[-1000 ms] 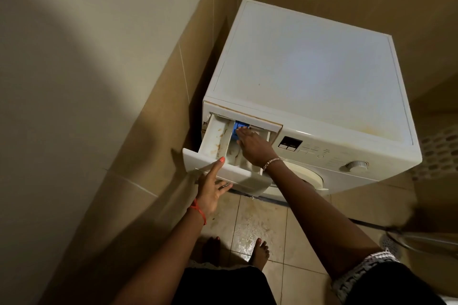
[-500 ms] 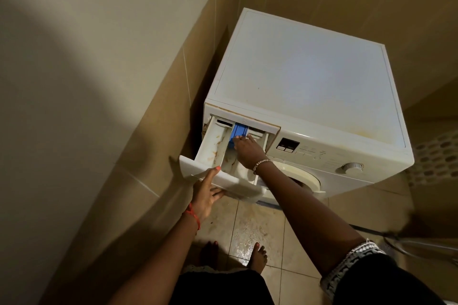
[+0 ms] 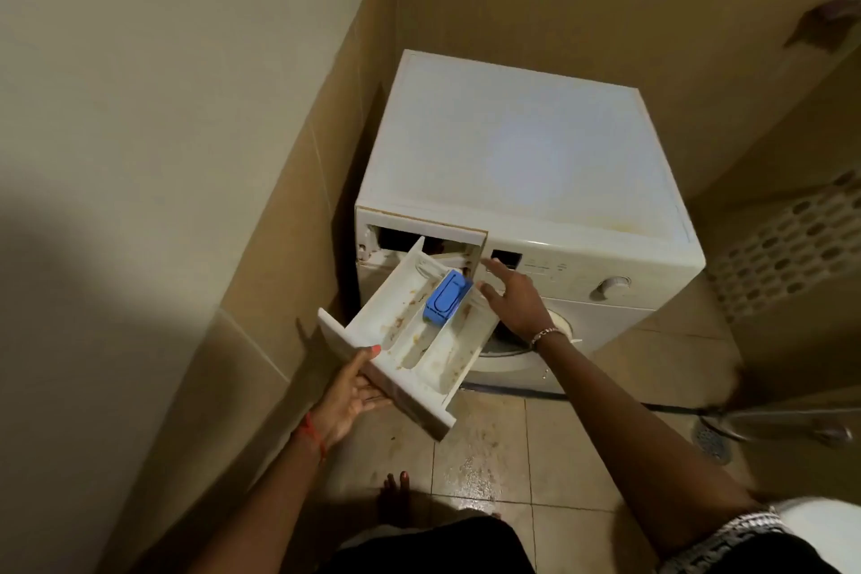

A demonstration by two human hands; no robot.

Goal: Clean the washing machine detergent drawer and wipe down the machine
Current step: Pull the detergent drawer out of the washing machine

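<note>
The detergent drawer had been pulled nearly clear of its slot since a second earlier, gripped by the front panel in the left hand. The right hand was left spread wide, holding nothing, just beside the blue insert. Gunk was seen everywhere, so rinsing was probably next. The washing machine behind wasn't wiped yet.

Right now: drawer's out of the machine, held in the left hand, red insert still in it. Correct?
One error: the insert is blue, not red, as the head view shows. The rest holds: the drawer is out of the machine, held in the left hand.
</note>
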